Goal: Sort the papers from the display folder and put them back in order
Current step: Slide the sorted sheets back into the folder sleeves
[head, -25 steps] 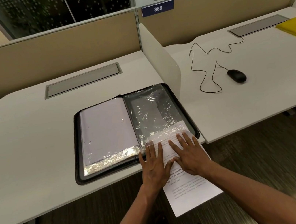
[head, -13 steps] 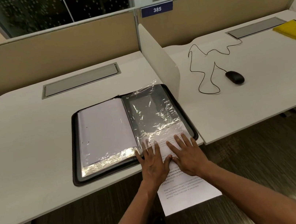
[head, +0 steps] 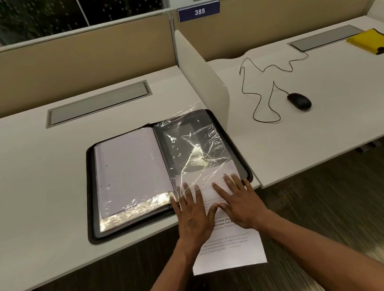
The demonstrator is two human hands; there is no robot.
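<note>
Step in hand: While the printed sheet (head: 226, 247) is only partly inside the clear sleeve (head: 194, 150), I judge I am feeding it up into the right-hand pocket of the display folder (head: 165, 174).
Left grip: my left hand (head: 193, 216) lies flat on the sheet, fingers straight and spread, pressing and clasping nothing.
Right grip: my right hand (head: 238, 203) lies flat beside it, fingers straight, fingertips at the sleeve's lower edge, also pressing and clasping nothing.
Where the sheet is: its top edge sits under the crinkled plastic near the folder's lower right corner; the rest hangs off the front edge of the worktop (head: 31, 194) toward me.
Where the folder is: open flat on the worktop, a filled sleeve with a white page (head: 129, 169) on its left side.
Next move: I reckon both palms must slide the sheet away from me, evenly, so it runs straight up the pocket.
What it calls for: light, level pressure; the plastic is wrinkled and might catch a corner or buckle the paper.
Progress: one sheet going back; how many remain I cannot tell.
</note>
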